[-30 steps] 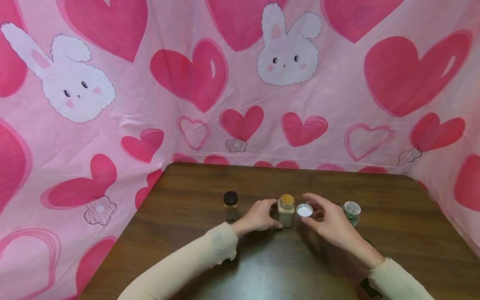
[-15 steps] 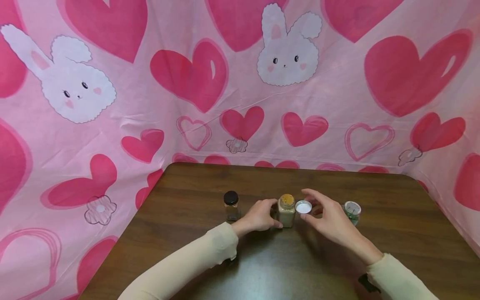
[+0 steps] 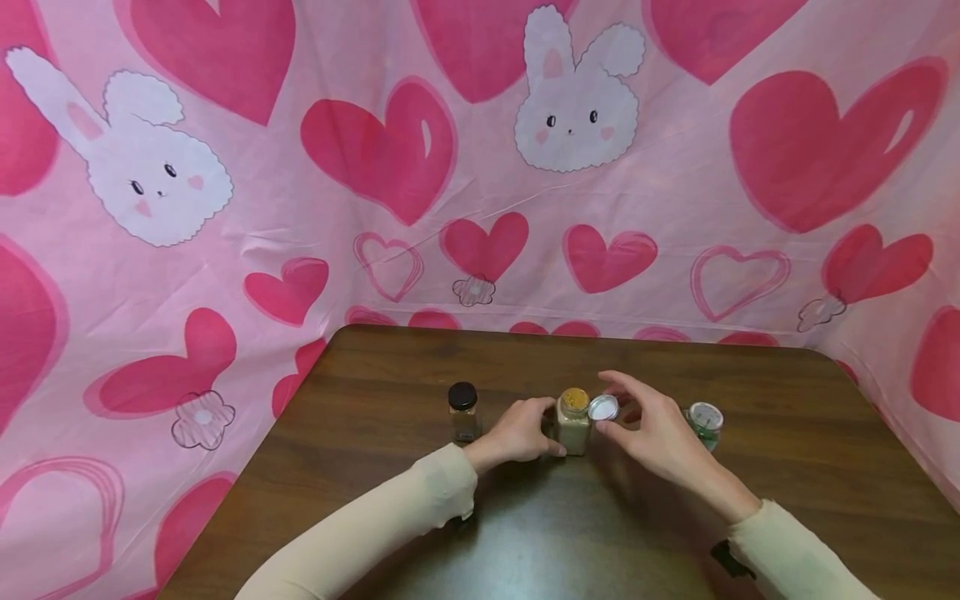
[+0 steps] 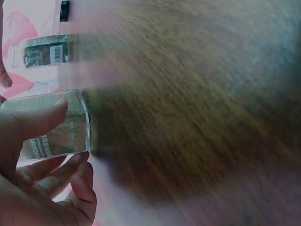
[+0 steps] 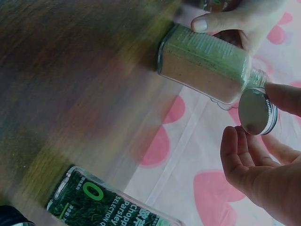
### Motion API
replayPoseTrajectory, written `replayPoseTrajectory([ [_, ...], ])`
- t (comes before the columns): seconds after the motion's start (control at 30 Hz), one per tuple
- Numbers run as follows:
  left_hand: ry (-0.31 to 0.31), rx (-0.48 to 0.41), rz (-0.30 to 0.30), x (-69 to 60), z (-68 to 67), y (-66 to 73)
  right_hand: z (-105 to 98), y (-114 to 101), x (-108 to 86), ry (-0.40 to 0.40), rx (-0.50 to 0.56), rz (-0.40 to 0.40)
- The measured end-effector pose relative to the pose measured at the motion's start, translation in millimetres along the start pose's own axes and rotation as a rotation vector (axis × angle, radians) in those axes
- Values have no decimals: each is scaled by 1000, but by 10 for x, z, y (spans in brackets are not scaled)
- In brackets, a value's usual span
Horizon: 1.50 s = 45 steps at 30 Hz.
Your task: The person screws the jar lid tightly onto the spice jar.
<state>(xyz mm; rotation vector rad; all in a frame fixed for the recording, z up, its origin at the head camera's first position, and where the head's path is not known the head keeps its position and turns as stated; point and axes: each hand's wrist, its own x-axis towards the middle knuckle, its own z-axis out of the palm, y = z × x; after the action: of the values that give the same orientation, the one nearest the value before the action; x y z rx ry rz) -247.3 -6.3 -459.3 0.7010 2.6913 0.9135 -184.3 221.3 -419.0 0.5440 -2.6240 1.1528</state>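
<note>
My left hand [image 3: 517, 430] grips a square glass spice jar [image 3: 573, 433] from its left side, thumb in front. The jar stands upright on the table, uncapped, with yellow-brown powder at its mouth. My right hand [image 3: 660, 433] pinches a round metal screw lid [image 3: 603, 407] between thumb and fingertips. Tilted, its pale inner side facing up, the lid hangs close beside the jar's neck. In the right wrist view the lid [image 5: 256, 112] overlaps the jar's threaded neck [image 5: 258, 77]; whether they touch I cannot tell.
A black-capped jar [image 3: 462, 410] of brown spice stands left of my left hand. Behind my right hand is a jar of green flakes [image 3: 705, 423], labelled chopped parsley in the right wrist view. A black round object [image 5: 14, 217] lies near it on the wooden table [image 3: 390, 358].
My right hand has risen slightly and shifted left, bringing the lid nearer to the jar's mouth and tilting it more. My left hand and the jar have stayed in place.
</note>
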Motion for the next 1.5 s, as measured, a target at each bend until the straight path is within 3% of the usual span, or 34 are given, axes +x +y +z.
replayPoseTrajectory([
  [0.37,-5,-10,19,-5,-17,1,-1,-34,26,11,-4,-11],
  [0.57,15,-17,61,14,12,-76,17,-34,45,11,5,-15],
  [0.9,31,-77,-11,-13,2,-48,32,-65,67,-4,35,-4],
  [1.5,26,-73,21,16,18,-59,48,-66,114,-6,36,-21],
])
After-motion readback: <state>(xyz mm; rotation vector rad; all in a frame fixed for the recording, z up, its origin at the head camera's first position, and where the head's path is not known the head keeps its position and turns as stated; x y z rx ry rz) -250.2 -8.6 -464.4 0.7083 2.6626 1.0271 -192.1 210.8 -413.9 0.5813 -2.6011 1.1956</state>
